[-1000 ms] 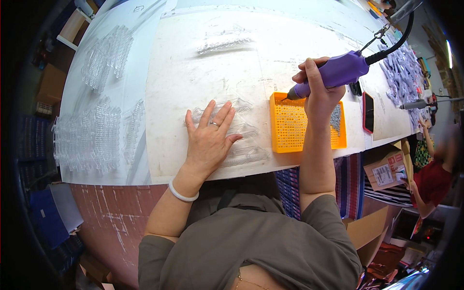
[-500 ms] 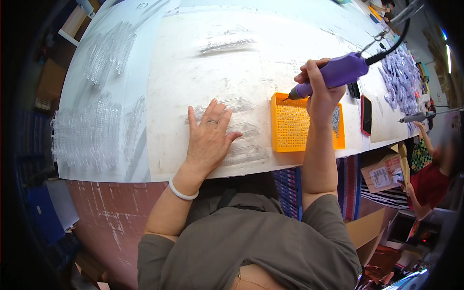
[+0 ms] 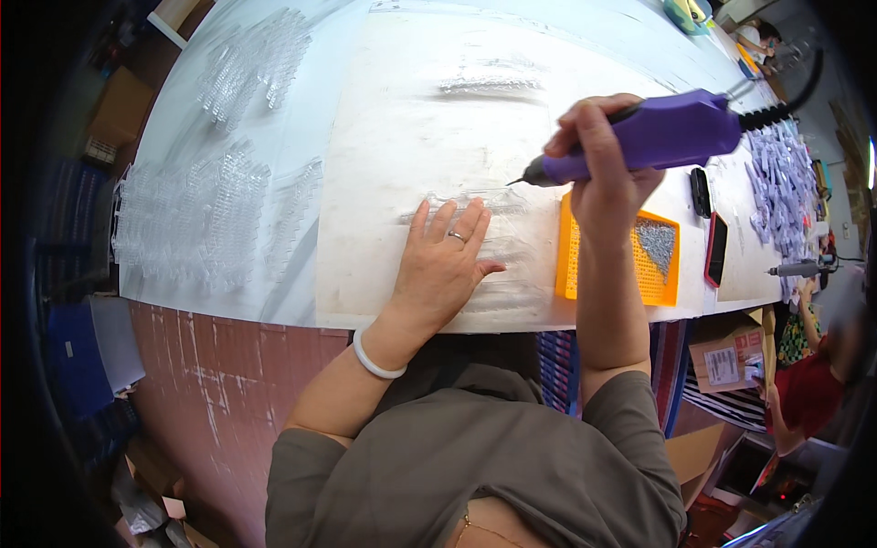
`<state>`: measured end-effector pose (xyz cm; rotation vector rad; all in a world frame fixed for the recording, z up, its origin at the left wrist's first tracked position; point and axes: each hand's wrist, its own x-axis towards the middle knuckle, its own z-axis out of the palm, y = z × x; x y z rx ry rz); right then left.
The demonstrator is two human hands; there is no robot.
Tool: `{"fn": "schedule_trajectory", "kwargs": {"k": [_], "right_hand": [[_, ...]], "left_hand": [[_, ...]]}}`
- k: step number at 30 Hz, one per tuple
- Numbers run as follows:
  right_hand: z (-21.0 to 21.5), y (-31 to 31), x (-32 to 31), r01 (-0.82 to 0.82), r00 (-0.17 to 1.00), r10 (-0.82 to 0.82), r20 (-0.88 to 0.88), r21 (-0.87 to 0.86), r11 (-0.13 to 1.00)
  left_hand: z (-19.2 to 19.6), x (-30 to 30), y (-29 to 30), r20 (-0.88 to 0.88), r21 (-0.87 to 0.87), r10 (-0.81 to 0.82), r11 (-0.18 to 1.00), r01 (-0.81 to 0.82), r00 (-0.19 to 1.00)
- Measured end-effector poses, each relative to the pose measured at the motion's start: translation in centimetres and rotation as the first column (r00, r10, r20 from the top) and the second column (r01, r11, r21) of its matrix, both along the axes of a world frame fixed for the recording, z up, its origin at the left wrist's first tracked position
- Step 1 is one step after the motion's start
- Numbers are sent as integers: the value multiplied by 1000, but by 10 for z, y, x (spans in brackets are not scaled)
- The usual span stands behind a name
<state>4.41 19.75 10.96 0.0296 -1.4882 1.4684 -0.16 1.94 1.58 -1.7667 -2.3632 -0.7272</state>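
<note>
My left hand (image 3: pixel 440 260) lies with its fingers stretched out over clear plastic pieces (image 3: pixel 513 203) at the table's near side; a ring and a white bracelet are on that hand and wrist. Gripped in my right hand (image 3: pixel 605 178) is a purple electric screwdriver (image 3: pixel 685 131), held tilted, its thin dark bit pointing left. The bit's tip is just above the farthest of these pieces, close to my left fingertips; whether it touches cannot be told. Under my right forearm stands a yellow tray (image 3: pixel 565 285) with a perforated insert and a heap of small grey metal parts (image 3: pixel 656 245), probably screws.
Stacks of clear plastic strips (image 3: pixel 201 219) cover the left of the table, and another bundle (image 3: pixel 489 84) lies farther off. To the right are a phone (image 3: pixel 716 248), a black object (image 3: pixel 700 192) and a pile of wrapped pieces (image 3: pixel 786 178). A co-worker in red (image 3: pixel 808 388) sits beyond.
The screwdriver has moved left, from above the yellow tray to above the clear plastic pieces. My left hand stays flat on them. The whole view has shifted slightly.
</note>
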Motion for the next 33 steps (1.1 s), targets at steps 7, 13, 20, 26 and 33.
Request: {"fn": "schedule_trajectory", "kwargs": {"k": [7,13,20,26,33], "right_hand": [[-9,-31,-27,-20,980,28,196,-39,999],[-13,-32,-29,-17,974,24,227,-32,999],[-14,-30,-29,-55,984,63,166,-53,997],[-15,-33,-30,-46,977,57,206,-61,997],[-13,-33,-33,-51,963,49,266,1,999]], "left_hand": [[1,-1,1,56,15,11,1000,-12,998],[-2,-2,0,45,19,8,1000,-9,999],[-4,-2,0,35,16,8,1000,-9,999],[-4,-1,1,38,18,6,1000,-7,999],[-5,-2,1,37,17,6,1000,-7,999]]}}
